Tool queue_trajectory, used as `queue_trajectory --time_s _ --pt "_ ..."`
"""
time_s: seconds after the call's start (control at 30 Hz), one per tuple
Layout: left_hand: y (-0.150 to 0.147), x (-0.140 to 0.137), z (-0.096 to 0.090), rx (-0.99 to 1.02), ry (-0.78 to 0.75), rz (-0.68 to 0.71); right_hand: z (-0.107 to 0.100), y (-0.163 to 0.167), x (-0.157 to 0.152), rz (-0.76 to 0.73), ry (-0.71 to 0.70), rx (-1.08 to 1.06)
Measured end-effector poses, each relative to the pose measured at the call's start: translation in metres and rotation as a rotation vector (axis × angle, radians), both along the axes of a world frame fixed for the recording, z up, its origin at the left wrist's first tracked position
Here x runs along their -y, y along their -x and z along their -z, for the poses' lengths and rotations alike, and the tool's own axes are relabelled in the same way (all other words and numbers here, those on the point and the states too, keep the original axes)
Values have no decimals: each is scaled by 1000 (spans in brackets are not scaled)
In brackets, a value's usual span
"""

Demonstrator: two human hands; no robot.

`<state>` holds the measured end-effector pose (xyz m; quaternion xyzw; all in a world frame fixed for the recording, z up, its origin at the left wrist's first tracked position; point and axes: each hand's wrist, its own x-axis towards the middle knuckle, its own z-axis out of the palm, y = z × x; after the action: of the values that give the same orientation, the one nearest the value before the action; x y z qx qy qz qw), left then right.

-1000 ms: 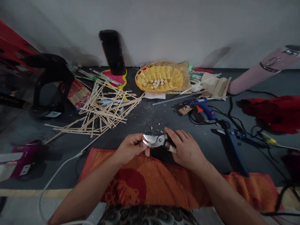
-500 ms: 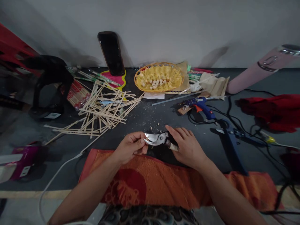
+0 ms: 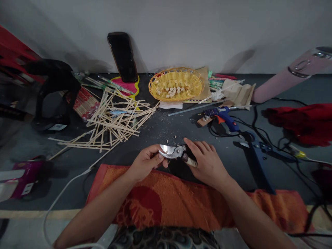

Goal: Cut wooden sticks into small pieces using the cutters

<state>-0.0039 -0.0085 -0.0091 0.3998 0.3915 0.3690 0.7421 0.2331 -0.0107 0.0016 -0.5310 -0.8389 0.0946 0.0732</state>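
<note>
My right hand (image 3: 207, 162) is wrapped around the handles of a pair of pruning shears (image 3: 177, 151), whose metal blades point left. At the blade tips, my left hand (image 3: 149, 160) pinches a small piece of wooden stick (image 3: 162, 152), mostly hidden by the fingers and blades. Two tiny cut wooden bits (image 3: 167, 141) lie on the dark table just beyond the shears, among pale crumbs. Farther back, a yellow woven basket (image 3: 178, 74) holds several small cut pieces (image 3: 171, 92).
Loose wooden sticks (image 3: 114, 121) are heaped at left, near a black phone (image 3: 123, 57) leaning on the wall. To the right are a blue glue gun (image 3: 225, 119), a dark blue cutter tool (image 3: 255, 162), cables and a pink bottle (image 3: 282, 81). An orange towel (image 3: 181, 200) covers the front edge.
The shears' blades have come closer together around the stick piece at my left fingertips. Both hands stay in nearly the same place.
</note>
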Motion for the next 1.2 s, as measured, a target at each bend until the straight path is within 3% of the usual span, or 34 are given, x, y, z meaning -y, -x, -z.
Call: queue_trajectory --time_s 0.33,0.77,1.2 --pt "0 -1 -2 -86 -130 -2 -4 3 3 13 25 0" --pt "-1 -1 -6 -87 -172 -26 1 2 5 0 4 -36" --pt "-1 2 -3 -13 -43 -78 1 7 2 -3 -16 14"
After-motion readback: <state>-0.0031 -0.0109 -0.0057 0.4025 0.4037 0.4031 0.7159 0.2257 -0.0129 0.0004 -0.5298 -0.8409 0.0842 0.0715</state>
